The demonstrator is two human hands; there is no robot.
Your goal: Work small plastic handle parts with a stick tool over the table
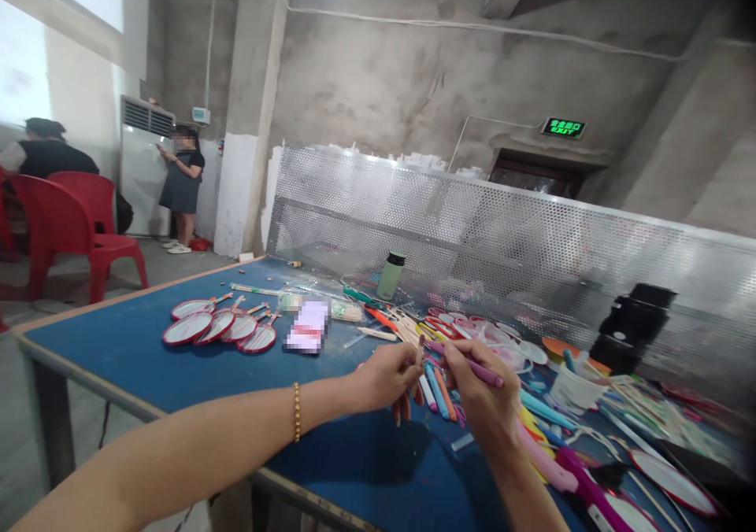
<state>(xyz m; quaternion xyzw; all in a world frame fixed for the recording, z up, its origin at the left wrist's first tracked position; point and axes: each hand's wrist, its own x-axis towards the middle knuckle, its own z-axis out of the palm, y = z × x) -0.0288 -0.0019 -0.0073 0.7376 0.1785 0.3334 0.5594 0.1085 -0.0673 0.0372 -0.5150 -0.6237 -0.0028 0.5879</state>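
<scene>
My left hand [387, 376] hovers over the blue table [130, 351] with its fingers pinched on a thin pale stick [419, 351]. Just to its right, my right hand [481, 394] is closed round a purple pen-like handle [481, 371]. Both hands meet above a pile of coloured handles [440, 390] in blue, orange and white. A gold bead bracelet [296, 411] sits on my left wrist.
Several small red-rimmed round fans [218, 326] lie in a fanned row at left. A green bottle [390, 275] stands by the perforated metal screen [502, 233]. More fans, sticks and a white cup [576, 386] crowd the right. Red chairs [83, 225] and two people are far left.
</scene>
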